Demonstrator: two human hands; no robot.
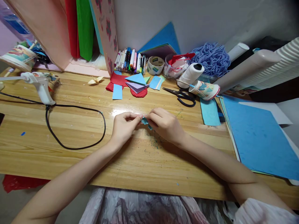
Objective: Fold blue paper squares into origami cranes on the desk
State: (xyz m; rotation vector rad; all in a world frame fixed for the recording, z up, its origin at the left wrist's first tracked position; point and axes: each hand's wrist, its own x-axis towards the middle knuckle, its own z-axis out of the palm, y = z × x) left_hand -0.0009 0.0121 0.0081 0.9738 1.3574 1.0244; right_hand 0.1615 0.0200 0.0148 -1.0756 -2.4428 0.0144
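Note:
A small piece of teal paper (144,121) is held between both hands above the middle of the wooden table. My left hand (125,126) pinches its left end between thumb and fingers. My right hand (164,124) has its fingers closed on the right side, and a bit of the teal paper hangs below those fingertips. The fingers hide part of the piece, so its full shape cannot be made out. Small dark scraps (154,141) lie on the wood just below the hands.
A white glue gun (42,87) stands at left, its black cable (105,124) looped on the table (70,168). Behind the hands lie folded papers (137,79), markers (130,60), tape (155,65) and black scissors (184,96). Blue sheets (263,137) are at right.

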